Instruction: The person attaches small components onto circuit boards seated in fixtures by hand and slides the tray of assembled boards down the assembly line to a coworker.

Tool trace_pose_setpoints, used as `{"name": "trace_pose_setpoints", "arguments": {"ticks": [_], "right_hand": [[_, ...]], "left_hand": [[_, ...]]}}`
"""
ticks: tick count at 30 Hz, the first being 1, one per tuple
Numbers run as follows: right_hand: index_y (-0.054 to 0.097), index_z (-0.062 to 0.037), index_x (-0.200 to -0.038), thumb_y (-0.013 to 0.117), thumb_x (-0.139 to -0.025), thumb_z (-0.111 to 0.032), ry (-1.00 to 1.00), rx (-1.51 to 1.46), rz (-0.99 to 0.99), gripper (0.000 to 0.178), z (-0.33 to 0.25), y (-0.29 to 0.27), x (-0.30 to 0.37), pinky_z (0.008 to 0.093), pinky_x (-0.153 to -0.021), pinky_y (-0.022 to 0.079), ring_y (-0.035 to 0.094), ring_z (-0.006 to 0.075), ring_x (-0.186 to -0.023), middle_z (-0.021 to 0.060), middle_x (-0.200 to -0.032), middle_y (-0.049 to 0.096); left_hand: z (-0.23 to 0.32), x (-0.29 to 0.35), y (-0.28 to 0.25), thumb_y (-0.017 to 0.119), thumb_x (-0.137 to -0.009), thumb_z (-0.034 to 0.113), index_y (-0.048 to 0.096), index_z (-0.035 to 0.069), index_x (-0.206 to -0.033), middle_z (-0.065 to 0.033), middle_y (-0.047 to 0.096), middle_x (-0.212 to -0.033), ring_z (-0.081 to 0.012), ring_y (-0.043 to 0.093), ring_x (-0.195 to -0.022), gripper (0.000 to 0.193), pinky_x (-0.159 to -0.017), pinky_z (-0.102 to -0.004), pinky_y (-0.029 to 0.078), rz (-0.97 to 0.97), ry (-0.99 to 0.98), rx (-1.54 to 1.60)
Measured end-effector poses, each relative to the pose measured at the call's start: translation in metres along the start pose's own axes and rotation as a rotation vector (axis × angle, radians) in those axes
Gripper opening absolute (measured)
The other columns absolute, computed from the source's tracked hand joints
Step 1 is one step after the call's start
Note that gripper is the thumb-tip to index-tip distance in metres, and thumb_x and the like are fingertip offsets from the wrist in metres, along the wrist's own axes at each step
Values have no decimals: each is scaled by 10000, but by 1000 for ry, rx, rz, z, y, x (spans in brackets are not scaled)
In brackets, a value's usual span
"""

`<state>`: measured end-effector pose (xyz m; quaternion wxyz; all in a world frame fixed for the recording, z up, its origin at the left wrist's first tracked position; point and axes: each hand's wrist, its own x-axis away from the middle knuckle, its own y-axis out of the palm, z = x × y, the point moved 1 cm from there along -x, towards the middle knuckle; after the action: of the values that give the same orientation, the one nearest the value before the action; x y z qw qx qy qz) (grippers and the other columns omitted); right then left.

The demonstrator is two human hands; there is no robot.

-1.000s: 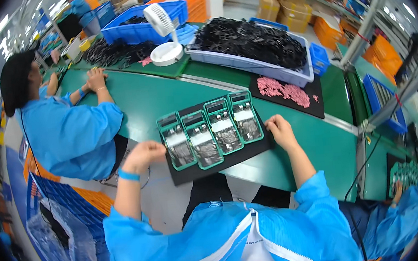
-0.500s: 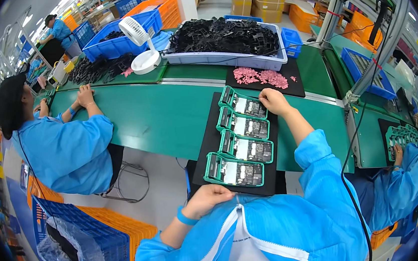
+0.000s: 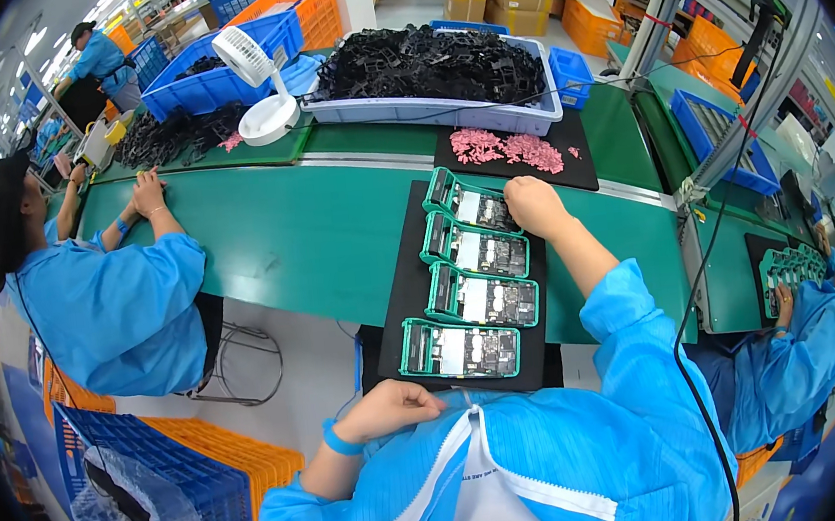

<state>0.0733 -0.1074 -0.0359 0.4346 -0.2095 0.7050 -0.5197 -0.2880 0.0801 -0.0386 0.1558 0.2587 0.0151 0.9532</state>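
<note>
Several green frames (image 3: 404, 347), each holding a circuit board (image 3: 492, 352) with a pale panel and dark parts, stand in a column on a black mat (image 3: 407, 280). At the farthest frame, my right hand (image 3: 536, 207) has its fingers bent together over the right end of the board; anything between the fingertips is hidden. My left hand (image 3: 392, 411), with a blue wristband (image 3: 339, 439), is closed in front of my jacket, left of the mat's near edge. Whatever it may hold cannot be made out.
Beyond the frames, small pink pieces (image 3: 533, 154) lie on another black mat. Behind them stands a pale bin (image 3: 423, 107) of black parts, beside a white fan (image 3: 268, 119). Co-workers sit left and right along the green bench (image 3: 284, 233). A black cable (image 3: 695, 374) hangs at my right.
My right hand has come slightly farther in over the farthest board, its fingers still together. My left hand has drawn back a little from the mat. The whole view has shifted slightly.
</note>
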Motion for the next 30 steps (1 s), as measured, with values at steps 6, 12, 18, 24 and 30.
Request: {"name": "trace_pose_setpoints", "arguments": {"ticks": [6, 12, 18, 24, 30], "right_hand": [[598, -35, -767, 589, -714, -52, -125, 181, -124, 56, -3, -6, -7, 371, -753, 508, 622, 274, -844, 110, -801, 626], [649, -45, -751, 568, -727, -48, -140, -6, 30, 84, 4, -7, 14, 370, -781, 507, 616, 266, -864, 86, -873, 651], [694, -41, -895, 571, -757, -28, -82, -124, 78, 186, 5, -8, 24, 375, -846, 497, 612, 276, -968, 98, -1017, 660], [664, -14, -944, 548, -814, 29, 257, -684, 415, 180, 22, 20, 47, 316, -750, 522, 658, 236, -846, 110, -944, 666], [650, -4, -1006, 548, -839, 25, 408, -846, 444, 198, 26, 25, 48, 287, -727, 524, 661, 183, -806, 102, -907, 672]], "left_hand": [[81, 56, -29, 696, -818, 46, 664, 12, -844, -96, 669, -895, -214, 649, -851, 53, -773, -321, 512, 42, 345, -430], [188, 87, -38, 679, -762, -2, 654, 18, -811, -100, 637, -830, -256, 619, -775, 59, -674, -332, 486, 217, 692, -718], [246, -16, -31, 639, -793, 88, 629, 44, -797, -99, 626, -800, -288, 612, -772, 45, -682, -379, 496, 82, 870, -1047], [198, -184, -32, 633, -723, 116, 669, 38, -737, -127, 647, -768, -309, 632, -763, 87, -690, -395, 511, 45, 807, -1289], [174, -233, -34, 635, -677, 106, 674, 60, -679, -109, 655, -719, -307, 640, -725, 60, -699, -409, 511, 109, 815, -1493]]}}
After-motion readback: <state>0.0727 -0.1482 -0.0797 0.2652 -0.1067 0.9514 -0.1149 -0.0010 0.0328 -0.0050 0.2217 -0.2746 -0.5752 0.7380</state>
